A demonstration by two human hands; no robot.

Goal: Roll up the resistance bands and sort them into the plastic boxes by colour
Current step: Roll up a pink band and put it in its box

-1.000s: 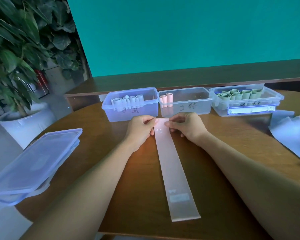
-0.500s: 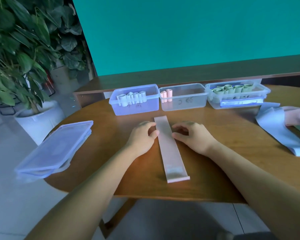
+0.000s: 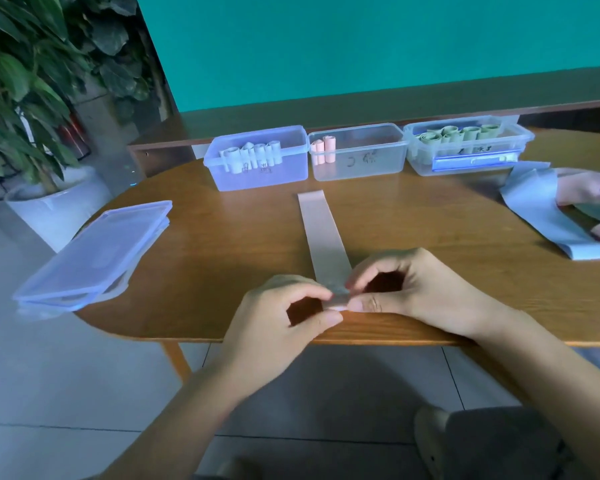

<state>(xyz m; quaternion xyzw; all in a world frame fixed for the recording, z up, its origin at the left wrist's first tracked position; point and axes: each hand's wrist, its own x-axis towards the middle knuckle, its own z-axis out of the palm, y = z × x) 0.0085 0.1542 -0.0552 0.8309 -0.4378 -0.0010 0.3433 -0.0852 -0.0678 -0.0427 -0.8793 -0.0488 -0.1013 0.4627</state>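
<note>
Now, hands: left hand [image 3: 284, 317] and right hand [image 3: 413, 292] meet at the near edge of the table [image 3: 222, 258], each pinching the near end of the pink band [image 3: 323, 233] between thumb and fingertips.
Band: it lies flat and straight on the table, running away from the hands toward the middle box [image 3: 357, 152]; its far end stops short of the boxes; the near end looks slightly lifted or curled between the fingers.
Left box [image 3: 257, 161]: bluish plastic, holding pale rolls standing upright.
Middle box: clear, with two pink rolls in its left corner.
Right box [image 3: 471, 147]: clear, filled with green rolls.
Lids [image 3: 94, 251]: stacked at the table's left edge, partly overhanging it.
Loose bands [image 3: 548, 209]: blue, pink and green ones lying unrolled at the far right.
Plant [image 3: 25, 81]: in a white pot on the floor, left.
</note>
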